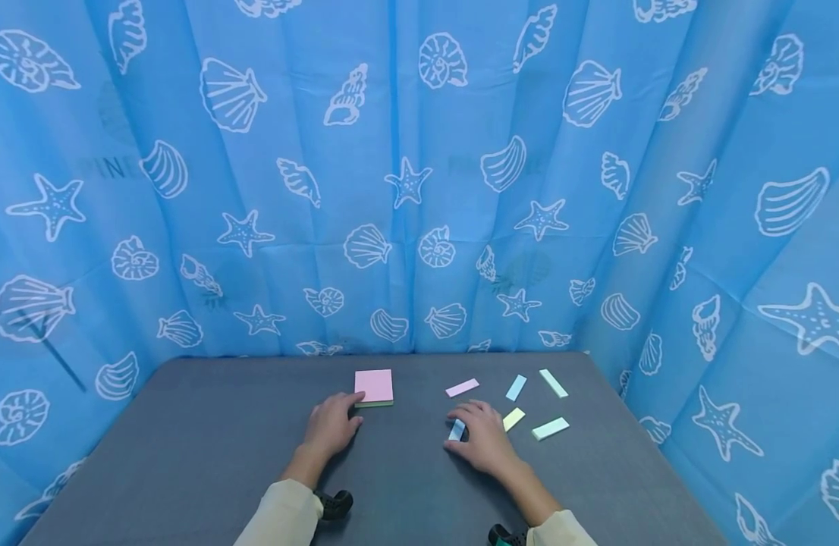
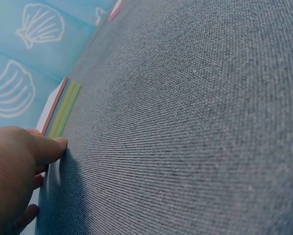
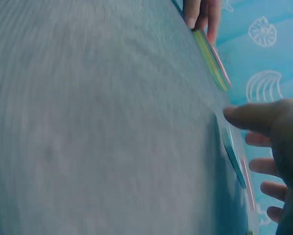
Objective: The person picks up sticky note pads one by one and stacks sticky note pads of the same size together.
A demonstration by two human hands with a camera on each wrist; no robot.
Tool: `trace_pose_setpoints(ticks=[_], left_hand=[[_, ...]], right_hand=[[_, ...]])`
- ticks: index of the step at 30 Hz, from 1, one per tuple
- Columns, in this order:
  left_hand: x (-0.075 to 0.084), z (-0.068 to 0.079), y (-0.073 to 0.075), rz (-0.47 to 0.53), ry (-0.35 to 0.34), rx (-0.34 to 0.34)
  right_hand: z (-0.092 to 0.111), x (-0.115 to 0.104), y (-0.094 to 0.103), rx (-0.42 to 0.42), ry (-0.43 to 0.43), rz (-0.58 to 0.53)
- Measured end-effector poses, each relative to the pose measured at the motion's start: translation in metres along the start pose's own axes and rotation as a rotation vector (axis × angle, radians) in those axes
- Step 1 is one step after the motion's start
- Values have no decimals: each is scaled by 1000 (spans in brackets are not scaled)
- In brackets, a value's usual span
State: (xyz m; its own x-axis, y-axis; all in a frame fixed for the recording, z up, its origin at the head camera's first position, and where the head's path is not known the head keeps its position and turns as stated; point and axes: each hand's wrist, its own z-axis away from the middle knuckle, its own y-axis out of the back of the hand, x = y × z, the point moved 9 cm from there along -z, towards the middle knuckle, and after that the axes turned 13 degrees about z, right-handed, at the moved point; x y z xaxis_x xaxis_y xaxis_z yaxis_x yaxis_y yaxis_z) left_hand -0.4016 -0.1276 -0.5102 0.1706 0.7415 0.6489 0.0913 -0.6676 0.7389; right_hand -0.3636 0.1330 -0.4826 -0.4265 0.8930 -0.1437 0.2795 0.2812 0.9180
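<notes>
A stack of square sticky notes [image 1: 375,384], pink on top and green at the bottom, lies left of centre on the grey table. My left hand [image 1: 331,425] touches its near left corner, thumb low beside it; the left wrist view shows the coloured layers of the stack [image 2: 64,108] edge-on. Farther right, my right hand [image 1: 486,440] arches over a narrow blue sticky-note pad [image 1: 457,431]. In the right wrist view the thumb and fingers are spread, and the blue pad [image 3: 233,155] lies on the table beyond the thumb.
Around the right hand lie a pink strip [image 1: 463,387], another blue strip [image 1: 516,387], a pale green strip [image 1: 553,383], a yellow strip [image 1: 513,418] and a mint strip [image 1: 551,429]. A blue shell-patterned curtain [image 1: 406,227] hangs behind the table [image 1: 221,440] and on its right.
</notes>
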Motion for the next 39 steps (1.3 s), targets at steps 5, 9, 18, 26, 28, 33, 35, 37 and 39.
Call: trace_pose_setpoints(ticks=[5, 9, 18, 26, 28, 33, 35, 37, 39], left_hand=[[0, 0, 0, -1, -6, 2], [0, 0, 0, -11, -7, -1], [-1, 0, 0, -13, -17, 3], [0, 0, 2, -15, -17, 11], [1, 0, 2, -14, -17, 12], [1, -1, 2, -23, -16, 3], [0, -1, 1, -21, -18, 0], [-1, -1, 0, -18, -12, -4], [-1, -1, 0, -15, -13, -6]], right_hand=[[5, 9, -5, -79, 35, 10], [4, 14, -5, -98, 50, 47], [-1, 18, -6, -110, 15, 52], [-10, 5, -10, -100, 67, 43], [-14, 1, -13, -115, 81, 30], [-21, -10, -21, -168, 88, 14], [-23, -14, -24, -186, 91, 16], [-25, -19, -26, -200, 99, 18], [-27, -24, -27, -205, 117, 10]])
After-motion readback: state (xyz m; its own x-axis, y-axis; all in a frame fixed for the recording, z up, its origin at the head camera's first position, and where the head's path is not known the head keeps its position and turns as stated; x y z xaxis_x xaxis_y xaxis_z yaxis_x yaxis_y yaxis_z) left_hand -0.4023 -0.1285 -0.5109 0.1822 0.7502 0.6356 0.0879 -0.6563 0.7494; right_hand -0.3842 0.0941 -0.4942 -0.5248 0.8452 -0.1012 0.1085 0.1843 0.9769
